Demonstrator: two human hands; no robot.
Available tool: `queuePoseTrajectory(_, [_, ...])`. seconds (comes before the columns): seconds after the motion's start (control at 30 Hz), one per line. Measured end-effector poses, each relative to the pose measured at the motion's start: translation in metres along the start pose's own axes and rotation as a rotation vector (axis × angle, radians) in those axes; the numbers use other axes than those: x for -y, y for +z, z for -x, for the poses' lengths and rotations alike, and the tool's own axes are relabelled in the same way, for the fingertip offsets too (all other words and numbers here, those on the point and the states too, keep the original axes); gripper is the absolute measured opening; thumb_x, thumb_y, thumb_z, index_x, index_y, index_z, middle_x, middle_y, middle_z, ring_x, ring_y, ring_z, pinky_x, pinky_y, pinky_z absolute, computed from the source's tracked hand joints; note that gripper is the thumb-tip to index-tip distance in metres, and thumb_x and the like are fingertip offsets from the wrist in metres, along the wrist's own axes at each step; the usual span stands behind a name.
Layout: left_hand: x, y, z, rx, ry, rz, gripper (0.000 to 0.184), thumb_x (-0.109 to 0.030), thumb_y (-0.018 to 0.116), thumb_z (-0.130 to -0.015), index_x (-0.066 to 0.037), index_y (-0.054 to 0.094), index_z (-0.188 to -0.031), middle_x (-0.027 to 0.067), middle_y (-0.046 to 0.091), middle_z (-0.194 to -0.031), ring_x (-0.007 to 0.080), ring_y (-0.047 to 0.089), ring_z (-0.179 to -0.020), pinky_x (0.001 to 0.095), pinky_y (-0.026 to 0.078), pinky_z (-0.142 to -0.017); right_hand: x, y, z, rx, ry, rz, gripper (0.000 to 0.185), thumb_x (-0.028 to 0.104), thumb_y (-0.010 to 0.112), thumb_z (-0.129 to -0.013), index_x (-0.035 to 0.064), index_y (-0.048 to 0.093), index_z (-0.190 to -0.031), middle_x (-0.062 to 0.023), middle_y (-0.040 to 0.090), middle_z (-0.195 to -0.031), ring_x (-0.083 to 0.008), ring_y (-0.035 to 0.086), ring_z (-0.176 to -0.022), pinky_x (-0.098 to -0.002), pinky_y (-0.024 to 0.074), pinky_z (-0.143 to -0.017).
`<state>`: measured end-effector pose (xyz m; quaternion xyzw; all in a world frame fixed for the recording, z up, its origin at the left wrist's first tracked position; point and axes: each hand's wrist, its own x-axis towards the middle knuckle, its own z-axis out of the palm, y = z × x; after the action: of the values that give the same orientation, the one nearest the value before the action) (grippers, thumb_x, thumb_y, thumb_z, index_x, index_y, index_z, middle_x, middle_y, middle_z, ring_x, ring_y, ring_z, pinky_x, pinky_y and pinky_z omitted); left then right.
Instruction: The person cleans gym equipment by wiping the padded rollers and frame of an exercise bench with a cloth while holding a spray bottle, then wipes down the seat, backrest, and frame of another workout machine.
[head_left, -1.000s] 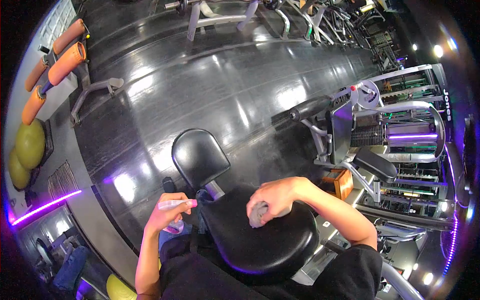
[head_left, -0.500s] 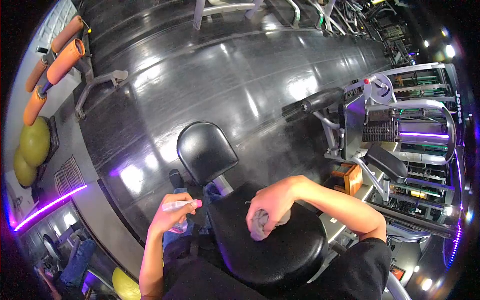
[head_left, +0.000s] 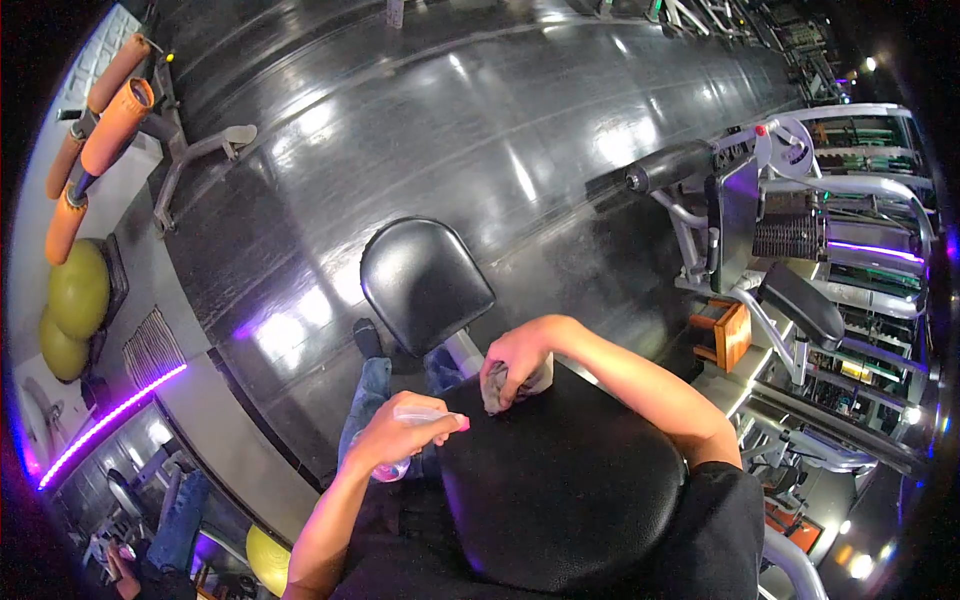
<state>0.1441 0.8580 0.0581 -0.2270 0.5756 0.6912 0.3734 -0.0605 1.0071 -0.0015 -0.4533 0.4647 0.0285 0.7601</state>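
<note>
Cloth [head_left: 492,391], grey, sits bunched in the curled right hand [head_left: 522,358] at the black pad's [head_left: 565,475] far edge, probably best pressed evenly; left hand [head_left: 393,436] grips spray bottle [head_left: 418,411], near left.

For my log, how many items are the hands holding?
2: a bottle in the left hand, a grey cloth in the right hand. More could be hidden.

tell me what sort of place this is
Most likely a gym: a padded black bench in front, a weight-stack machine on the right, and yellow-green exercise balls on the left.
</note>
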Motion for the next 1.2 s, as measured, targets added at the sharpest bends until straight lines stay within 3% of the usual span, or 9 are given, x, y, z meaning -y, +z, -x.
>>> queuePoseTrajectory(0.23, [0.002, 0.008, -0.012, 0.052, 0.011, 0.133, 0.036, -0.036, 0.065, -0.087, -0.005, 0.067, -0.07, 0.0003, 0.058, -0.059, 0.0064, 0.048, -0.047, 0.0239, 0.034, -0.043, 0.005, 0.002, 0.001, 0.0, 0.025, -0.027, 0.058, 0.042, 0.076, -0.071, 0.0132, 0.065, -0.12, -0.0084, 0.068, -0.115, -0.0254, 0.064, -0.102, -0.037, 0.0498, -0.086])
queuePoseTrajectory(0.33, [0.002, -0.002, -0.007, 0.109, -0.025, 0.103, 0.038, -0.039, 0.067, -0.085, -0.005, 0.065, -0.068, -0.0013, 0.056, -0.058, 0.0063, 0.048, -0.047, 0.0241, 0.034, -0.044, 0.03, 0.006, 0.002, -0.089, 0.032, 0.161, 0.054, 0.041, 0.077, -0.07, 0.0138, 0.067, -0.116, -0.0093, 0.069, -0.11, -0.0274, 0.065, -0.1, -0.0375, 0.0503, -0.085])
queuePoseTrajectory(0.4, [0.005, -0.007, -0.003, 0.07, -0.002, 0.1, 0.037, -0.038, 0.067, -0.085, -0.005, 0.065, -0.068, -0.002, 0.056, -0.058, 0.0058, 0.047, -0.047, 0.0239, 0.033, -0.044, 0.043, 0.01, 0.002, 0.006, -0.197, 0.213, 0.049, 0.039, 0.076, -0.072, 0.0132, 0.068, -0.112, -0.013, 0.07, -0.102, -0.0305, 0.066, -0.095, -0.0382, 0.0499, -0.084])
queuePoseTrajectory(0.53, [0.018, -0.023, 0.008, -0.041, 0.02, 0.139, 0.035, -0.038, 0.069, -0.085, -0.007, 0.065, -0.069, -0.0036, 0.057, -0.058, 0.0048, 0.045, -0.045, 0.0231, 0.033, -0.044, 0.07, 0.007, 0.036, 0.17, -0.26, -0.001, 0.041, 0.027, 0.077, -0.072, 0.0124, 0.069, -0.109, -0.0115, 0.071, -0.101, -0.0273, 0.066, -0.094, -0.037, 0.0502, -0.082])
queuePoseTrajectory(0.7, [0.037, -0.04, 0.014, -0.121, 0.062, 0.207, 0.03, -0.03, 0.065, -0.089, -0.004, 0.066, -0.074, -0.0006, 0.061, -0.064, 0.0042, 0.046, -0.046, 0.0224, 0.034, -0.044, 0.015, 0.003, 0.014, -0.038, -0.029, 0.073, 0.033, 0.025, 0.075, -0.075, 0.0151, 0.071, -0.107, -0.008, 0.071, -0.1, -0.0265, 0.067, -0.096, -0.0362, 0.0509, -0.083])
queuePoseTrajectory(0.8, [0.045, -0.042, 0.014, -0.116, 0.062, 0.232, 0.03, -0.03, 0.066, -0.089, -0.004, 0.067, -0.074, -0.0005, 0.061, -0.064, 0.0043, 0.046, -0.046, 0.0222, 0.035, -0.044, -0.016, 0.009, -0.016, -0.229, -0.112, 0.149, 0.033, 0.025, 0.074, -0.075, 0.0155, 0.071, -0.106, -0.0084, 0.071, -0.1, -0.0278, 0.066, -0.096, -0.0368, 0.0511, -0.083])
queuePoseTrajectory(0.97, [0.049, -0.037, 0.007, -0.125, 0.064, 0.237, 0.03, -0.031, 0.066, -0.088, -0.005, 0.066, -0.074, -0.0007, 0.061, -0.064, 0.0043, 0.047, -0.047, 0.0221, 0.035, -0.045, -0.005, 0.018, -0.035, -0.219, -0.109, 0.229, 0.033, 0.025, 0.073, -0.075, 0.012, 0.07, -0.105, -0.0102, 0.07, -0.103, -0.0291, 0.065, -0.097, -0.0377, 0.0508, -0.083])
queuePoseTrajectory(1.03, [0.047, -0.035, 0.004, -0.13, 0.059, 0.243, 0.03, -0.031, 0.066, -0.088, -0.005, 0.066, -0.074, -0.0009, 0.061, -0.064, 0.0042, 0.047, -0.047, 0.0221, 0.036, -0.045, 0.01, 0.018, -0.028, -0.122, -0.316, 0.144, 0.034, 0.025, 0.073, -0.075, 0.0106, 0.07, -0.105, -0.0108, 0.07, -0.102, -0.0279, 0.066, -0.096, -0.0375, 0.0507, -0.082])
queuePoseTrajectory(1.2, [0.047, -0.033, -0.003, -0.121, 0.084, 0.271, 0.032, -0.034, 0.066, -0.088, -0.006, 0.066, -0.074, -0.0008, 0.061, -0.065, 0.0045, 0.048, -0.047, 0.0222, 0.036, -0.045, 0.03, 0.0, -0.006, 0.136, -0.17, 0.002, 0.038, 0.028, 0.075, -0.073, 0.0117, 0.07, -0.107, -0.0093, 0.071, -0.102, -0.0248, 0.066, -0.096, -0.0373, 0.0504, -0.083])
